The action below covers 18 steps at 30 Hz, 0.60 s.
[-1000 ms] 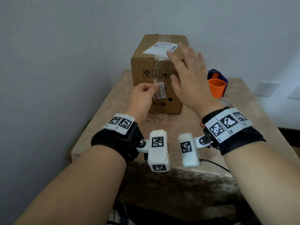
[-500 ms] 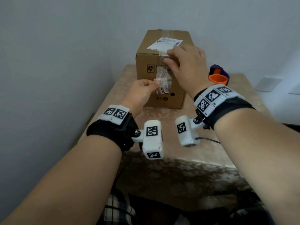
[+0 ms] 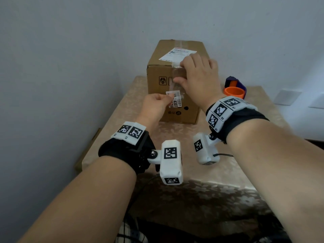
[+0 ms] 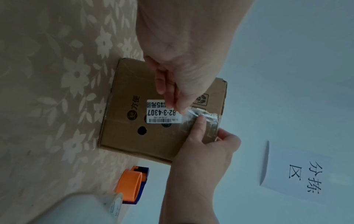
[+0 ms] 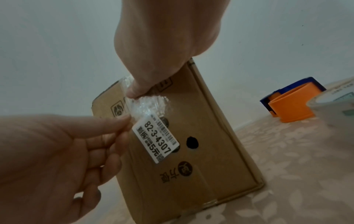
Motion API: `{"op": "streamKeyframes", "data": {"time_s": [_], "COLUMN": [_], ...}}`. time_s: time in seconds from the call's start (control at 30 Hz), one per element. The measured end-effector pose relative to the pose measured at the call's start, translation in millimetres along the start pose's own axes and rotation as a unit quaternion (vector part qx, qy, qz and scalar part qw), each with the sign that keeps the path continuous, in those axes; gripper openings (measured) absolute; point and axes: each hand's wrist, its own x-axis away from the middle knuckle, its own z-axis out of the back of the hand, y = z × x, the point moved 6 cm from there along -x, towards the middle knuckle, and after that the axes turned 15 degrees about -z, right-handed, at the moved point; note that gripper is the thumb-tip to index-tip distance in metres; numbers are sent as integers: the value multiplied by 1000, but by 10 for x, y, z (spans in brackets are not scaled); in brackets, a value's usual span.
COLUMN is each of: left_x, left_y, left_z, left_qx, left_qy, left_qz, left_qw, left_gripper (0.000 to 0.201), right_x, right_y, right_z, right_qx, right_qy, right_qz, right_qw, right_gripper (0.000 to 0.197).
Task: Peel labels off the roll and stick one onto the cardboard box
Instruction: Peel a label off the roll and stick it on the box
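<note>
A brown cardboard box [image 3: 157, 104] stands upright at the back of the table, with a white shipping label [image 3: 177, 54] on its top. My left hand [image 3: 169, 98] pinches a small white label [image 3: 176, 100] printed 82-3-4307 by its upper corner, close in front of the box's front face [image 5: 210, 151]. I cannot tell whether the label [image 5: 157, 139] sticks to the box. My right hand [image 3: 180, 71] grips the top front edge, fingers over the top. Its thumb [image 5: 134, 91] presses wrinkled clear tape [image 5: 151, 104] just above the label [image 4: 161, 112].
An orange and blue tape dispenser [image 3: 235, 90] sits right of the box. A whitish roll [image 5: 335, 104] lies nearer me on the right. Floral cloth covers the table [image 3: 175, 134]. Walls stand close behind and left; a paper sign [image 4: 296, 174] hangs on the wall.
My right hand dropped from spread open above the box onto its top front edge, its thumb now on the tape. The left hand kept pinching the label at the front face.
</note>
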Motion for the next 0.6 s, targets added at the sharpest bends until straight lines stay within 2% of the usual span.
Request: {"op": "streamKeyframes", "data": {"time_s": [0.13,0.53,0.6], "left_x": [-5,22,-27], "left_y": [-22,101,216], "left_z": [-21,111,191], "left_qx": [-4,-58,-131], "left_qy": [6,-16,0], "left_qz": [5,-16,-79], "left_qw": [1000,998,988], "left_gripper": [25,24,22], "right_x": [54,15,11], "right_y": [6,64,66], "right_z": [-51,-4,2], "right_qx": [-2,-19,-23], "right_qy": [4,-5,-2], "right_qz": [1,11,13], "right_qw": [1000,1000,1000], "right_gripper": [47,36,34]}}
